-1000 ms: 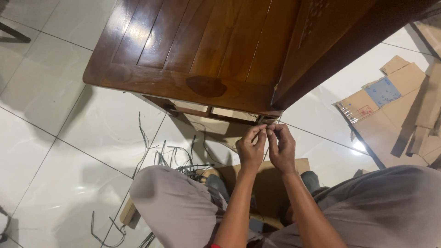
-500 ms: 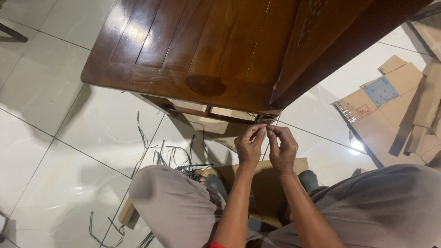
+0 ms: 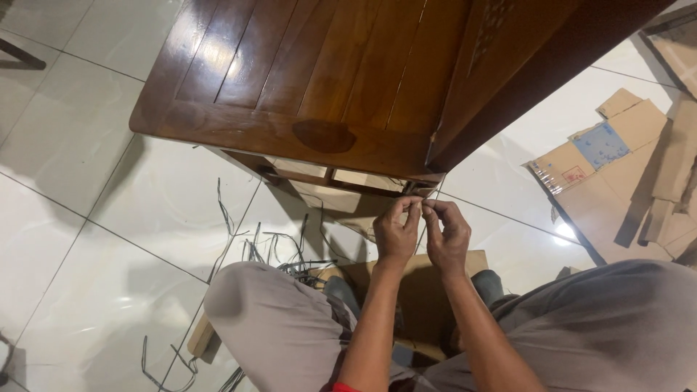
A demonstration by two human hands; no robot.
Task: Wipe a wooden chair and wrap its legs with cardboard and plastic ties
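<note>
My left hand (image 3: 396, 231) and my right hand (image 3: 446, 232) meet just below the near corner of a dark brown wooden chair (image 3: 305, 80). Their fingertips pinch together on a thin strand (image 3: 419, 206) that runs up toward the chair's underside near the corner. The strand is too thin to tell its material. Both forearms reach forward between my knees, which are in grey trousers (image 3: 279, 327).
Several loose thin grey strands (image 3: 279, 254) lie on the white tiled floor (image 3: 80, 218) at my left knee. A flat piece of cardboard (image 3: 428, 290) lies under my arms. More flattened cardboard (image 3: 617, 152) is piled at the right. A wooden slat (image 3: 197, 337) lies by my left thigh.
The hands stay together at the chair corner, shifting only slightly; the fingers work on the strand. The view has barely moved.
</note>
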